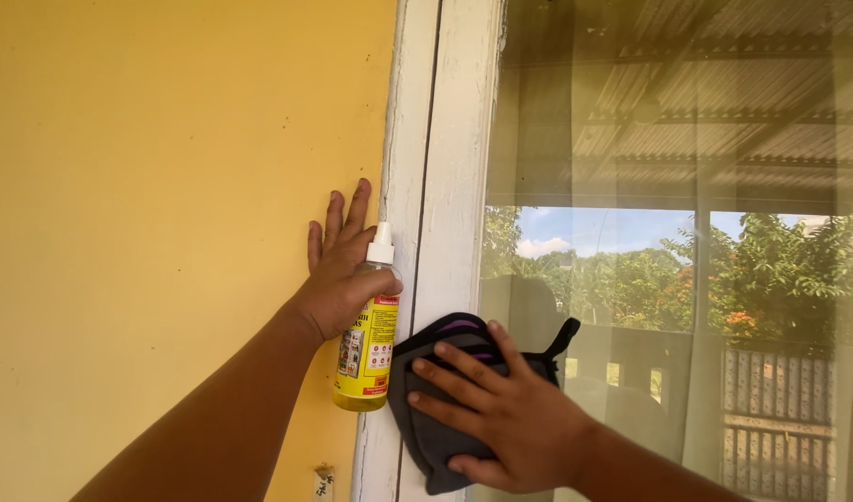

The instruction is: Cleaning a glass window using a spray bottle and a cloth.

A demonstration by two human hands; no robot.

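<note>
My left hand (338,265) rests flat against the yellow wall (147,232), fingers spread upward, with its thumb hooked around a yellow spray bottle (366,358) that has a white nozzle and hangs upright beside the white window frame (445,167). My right hand (501,418) presses a dark grey cloth (436,446) with purple trim flat against the lower frame and the edge of the glass pane (677,232), fingers spread over it.
The glass reflects a corrugated roof, trees, sky and a fence. The white frame's paint is cracked and worn. A small white tag (324,483) sticks to the wall near the frame's bottom edge.
</note>
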